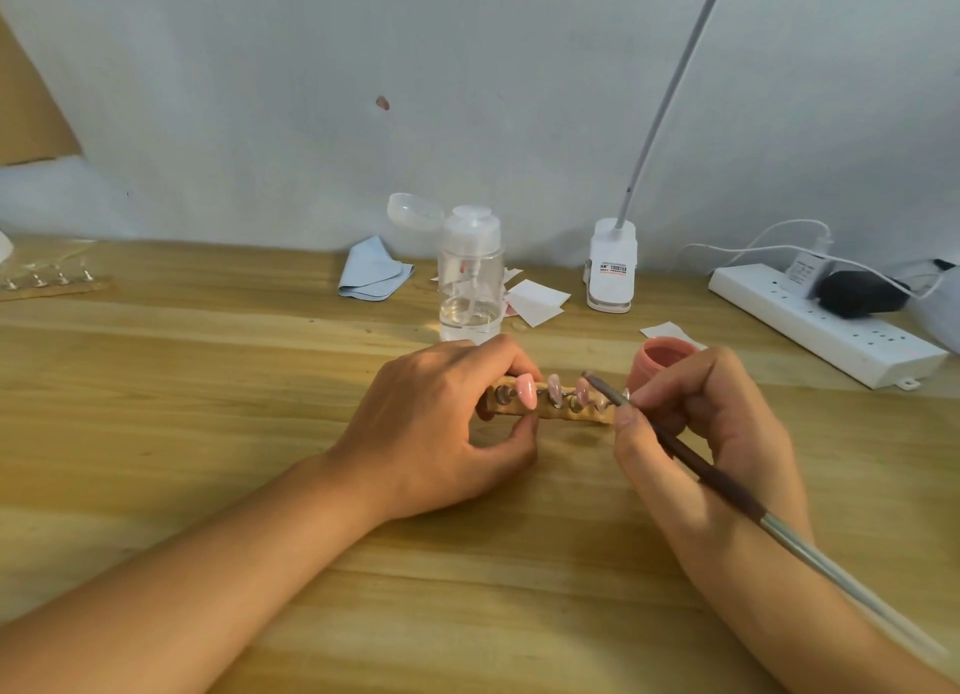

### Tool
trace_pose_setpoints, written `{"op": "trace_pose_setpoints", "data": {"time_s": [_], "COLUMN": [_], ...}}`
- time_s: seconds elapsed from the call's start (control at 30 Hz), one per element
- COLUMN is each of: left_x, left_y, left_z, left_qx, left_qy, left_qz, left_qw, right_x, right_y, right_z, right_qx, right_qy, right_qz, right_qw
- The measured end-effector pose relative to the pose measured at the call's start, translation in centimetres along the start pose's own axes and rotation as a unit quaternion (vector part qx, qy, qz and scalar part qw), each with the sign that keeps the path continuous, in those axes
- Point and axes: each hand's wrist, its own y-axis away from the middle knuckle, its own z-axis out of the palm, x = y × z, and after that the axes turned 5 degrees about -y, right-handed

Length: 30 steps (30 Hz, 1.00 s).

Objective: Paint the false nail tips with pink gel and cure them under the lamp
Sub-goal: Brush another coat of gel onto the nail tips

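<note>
A wooden strip (558, 411) carrying several false nail tips (526, 389) lies at the table's centre. My left hand (441, 423) grips its left end between thumb and fingers. My right hand (696, 423) pinches a thin brush (691, 457), whose bristle end sits over the tips near the strip's right end. The leftmost tips look pink. An open pink gel jar (664, 363) stands just behind my right hand. The clip lamp (612, 267) with its white gooseneck stands at the back.
A clear pump bottle (470, 277) stands behind the strip, with a blue cloth (371, 272) to its left and paper scraps (537, 301) to its right. A white power strip (826, 324) with plugs lies at the right. Another strip of holders (52, 282) lies at the far left.
</note>
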Motion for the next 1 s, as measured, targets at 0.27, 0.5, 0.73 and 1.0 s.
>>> {"op": "trace_pose_setpoints", "data": {"time_s": [0.27, 0.5, 0.73, 1.0], "left_x": [0.13, 0.26, 0.31, 0.47], "left_y": [-0.05, -0.03, -0.07, -0.10], "left_z": [0.01, -0.13, -0.18, -0.29], "left_qx": [0.004, 0.005, 0.004, 0.002], "left_qy": [-0.006, -0.007, -0.010, -0.011], "left_qz": [-0.005, -0.006, -0.007, -0.015], "left_qw": [1.000, 1.000, 1.000, 1.000], "right_x": [-0.13, -0.35, -0.28, -0.37], "right_y": [0.11, 0.16, 0.19, 0.29], "right_z": [0.08, 0.14, 0.19, 0.10], "right_qx": [0.012, -0.007, -0.005, -0.014], "right_qy": [0.000, 0.036, 0.046, 0.043], "right_qz": [-0.011, -0.042, -0.047, -0.038], "right_qw": [1.000, 0.998, 0.998, 0.998]}}
